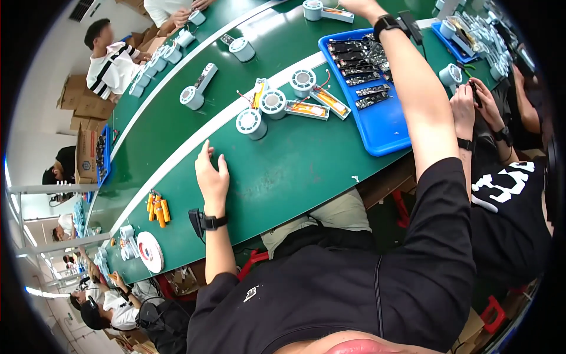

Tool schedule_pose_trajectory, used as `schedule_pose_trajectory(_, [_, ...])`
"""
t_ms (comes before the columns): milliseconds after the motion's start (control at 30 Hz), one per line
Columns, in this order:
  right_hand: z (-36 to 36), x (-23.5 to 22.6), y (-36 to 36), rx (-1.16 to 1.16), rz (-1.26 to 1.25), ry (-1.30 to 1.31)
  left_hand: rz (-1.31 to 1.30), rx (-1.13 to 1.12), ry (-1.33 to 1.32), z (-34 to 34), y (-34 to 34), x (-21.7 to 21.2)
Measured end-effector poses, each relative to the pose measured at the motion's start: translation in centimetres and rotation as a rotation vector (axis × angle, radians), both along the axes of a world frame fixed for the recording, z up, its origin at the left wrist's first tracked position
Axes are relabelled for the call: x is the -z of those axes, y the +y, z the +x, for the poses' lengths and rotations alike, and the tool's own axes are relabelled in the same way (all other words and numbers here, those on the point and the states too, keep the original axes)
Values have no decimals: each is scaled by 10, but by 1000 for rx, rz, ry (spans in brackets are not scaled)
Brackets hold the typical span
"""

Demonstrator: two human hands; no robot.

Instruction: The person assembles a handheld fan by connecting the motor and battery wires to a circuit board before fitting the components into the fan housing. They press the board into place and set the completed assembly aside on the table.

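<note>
My left hand is open, fingers apart, over the green table, holding nothing. Closest to it is a light-blue round-headed unit, like a small handheld fan. Beside it two similar units have open handles showing orange battery packs and thin red wires. My right arm stretches over a blue tray of black circuit boards. My right hand is at the top edge by another light-blue unit; its fingers are partly cut off, so their grip is unclear.
More light-blue units lie beyond a white strip on the table. Orange cylinders and a white reel sit at left. At right, a co-worker's hands work near another blue tray and piled units.
</note>
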State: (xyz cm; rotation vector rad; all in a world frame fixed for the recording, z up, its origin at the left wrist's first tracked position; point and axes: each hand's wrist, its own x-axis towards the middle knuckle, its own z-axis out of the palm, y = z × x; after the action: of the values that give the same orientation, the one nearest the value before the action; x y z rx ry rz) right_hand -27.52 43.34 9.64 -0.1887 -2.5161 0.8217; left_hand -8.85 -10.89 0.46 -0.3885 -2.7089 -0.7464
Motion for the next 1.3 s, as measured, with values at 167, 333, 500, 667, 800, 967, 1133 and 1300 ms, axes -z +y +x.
schedule_pose_trajectory(167, [-44,70,29,128,361,-405,168,-4,53,21,-5,12])
schedule_pose_trajectory(333, [-35,21,-35,45,345,-529,257,-20,12,18,-13,17])
schedule_pose_trajectory(500, [68,-69,-148,-242,271,-95,219,-18,39,17,-10,15])
schedule_pose_trajectory(667, [243,-32,-261,-790,337,-25,426,-33,-16,15,0,-7])
schedule_pose_trajectory(800, [284,28,-291,-641,268,-383,363,177,-88,32,9,-40])
schedule_pose_trajectory(967, [294,18,-281,-481,260,-387,181,487,-364,52,53,-47])
schedule_pose_trajectory(1133, [255,0,-162,-217,365,-257,204,622,-272,55,77,-39])
schedule_pose_trajectory(1300, [222,59,-76,-4,488,-363,129,709,-266,54,82,-36])
